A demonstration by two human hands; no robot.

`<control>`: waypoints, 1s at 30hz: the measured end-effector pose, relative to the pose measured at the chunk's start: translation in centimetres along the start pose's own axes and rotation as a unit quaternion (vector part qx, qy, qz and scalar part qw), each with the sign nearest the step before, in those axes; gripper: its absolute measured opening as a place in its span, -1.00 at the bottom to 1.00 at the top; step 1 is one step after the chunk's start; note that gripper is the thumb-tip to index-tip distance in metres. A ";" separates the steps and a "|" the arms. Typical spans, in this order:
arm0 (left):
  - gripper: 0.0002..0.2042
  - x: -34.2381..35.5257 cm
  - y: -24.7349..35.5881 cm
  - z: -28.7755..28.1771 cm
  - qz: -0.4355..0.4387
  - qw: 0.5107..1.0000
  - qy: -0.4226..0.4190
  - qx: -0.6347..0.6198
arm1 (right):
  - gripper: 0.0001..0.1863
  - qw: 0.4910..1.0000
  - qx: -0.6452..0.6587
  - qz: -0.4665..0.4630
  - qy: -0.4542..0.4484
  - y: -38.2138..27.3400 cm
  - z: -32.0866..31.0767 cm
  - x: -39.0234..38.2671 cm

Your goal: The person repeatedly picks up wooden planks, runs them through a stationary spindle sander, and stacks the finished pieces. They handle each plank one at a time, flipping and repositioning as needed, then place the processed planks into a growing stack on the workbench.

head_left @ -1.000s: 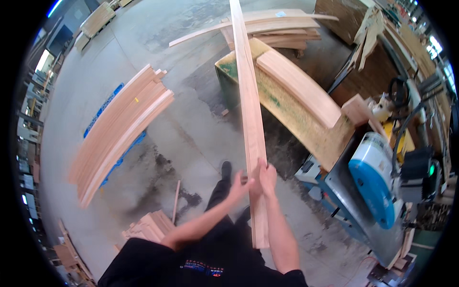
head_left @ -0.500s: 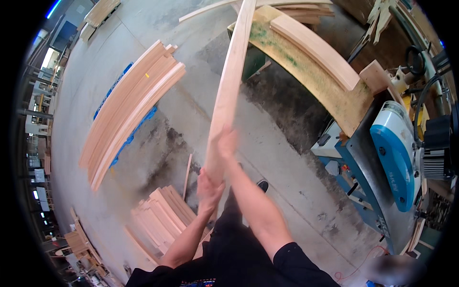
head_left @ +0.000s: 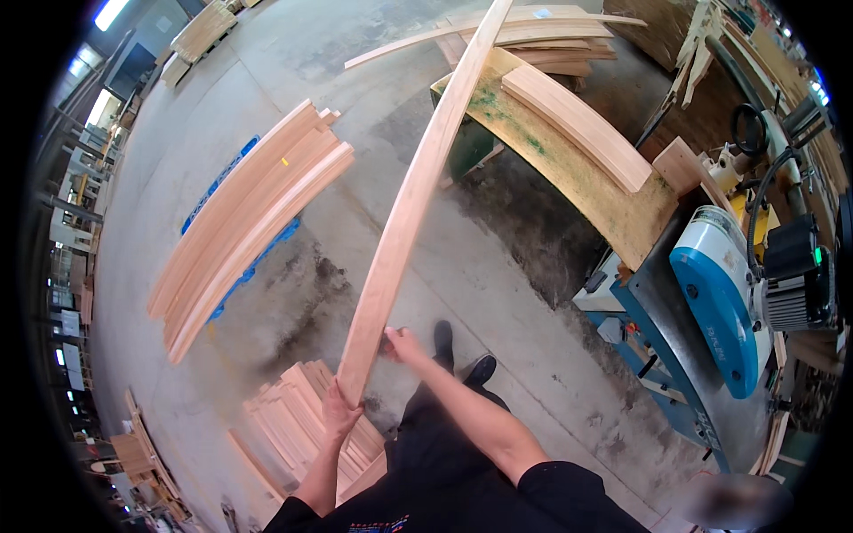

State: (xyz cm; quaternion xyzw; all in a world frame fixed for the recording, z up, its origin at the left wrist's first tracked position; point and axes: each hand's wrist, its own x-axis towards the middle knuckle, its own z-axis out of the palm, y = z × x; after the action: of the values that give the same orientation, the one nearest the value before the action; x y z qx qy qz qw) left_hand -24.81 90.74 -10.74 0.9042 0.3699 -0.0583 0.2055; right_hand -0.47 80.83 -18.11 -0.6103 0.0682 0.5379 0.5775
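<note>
A long, pale wooden board (head_left: 400,231) slants from near my body up to the top of the head view, its far part crossing over the end of the yellowish bench top. My left hand (head_left: 339,416) is closed around the board's near end. Beside the right edge, a little farther up, my right hand (head_left: 404,347) has curled fingers, with the thumb and fingertips against the edge. The fingers' undersides are hidden.
Stacked boards (head_left: 253,222) lie on blue supports at left; shorter pieces (head_left: 306,417) sit near my left forearm. At right stand the yellowish bench top (head_left: 569,151) with planks on it and a blue-and-white machine (head_left: 715,306). More boards (head_left: 551,40) lie behind the bench.
The board's near end has swung left and toward me, and my left hand has moved with it. My right hand has slid down from the board's face to its right edge.
</note>
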 end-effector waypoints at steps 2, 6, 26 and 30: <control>0.03 0.7 -0.5 -0.2 -0.018 1.000 0.000 0.018 | -0.57 0.999 0.001 -0.033 -0.015 2.2 -4.2 0.2; 0.02 0.9 -1.1 -0.1 -0.068 0.998 -0.001 -0.008 | -0.61 0.995 -0.054 -0.012 0.077 6.7 -14.2 -2.2; -0.08 8.2 5.7 -0.1 -0.009 0.998 0.044 0.033 | -0.71 0.967 -0.039 0.077 0.238 14.9 -33.2 -9.1; -0.10 6.2 7.0 2.0 0.015 0.999 0.043 -0.023 | -0.70 0.963 -0.146 0.041 0.222 9.4 -35.1 -5.8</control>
State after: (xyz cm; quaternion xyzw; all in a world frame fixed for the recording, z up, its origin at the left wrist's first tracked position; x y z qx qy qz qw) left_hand -15.36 89.41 -11.81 0.9066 0.3655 -0.0080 0.2108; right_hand 10.84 47.33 -28.44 -0.7890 0.1400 0.4162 0.4297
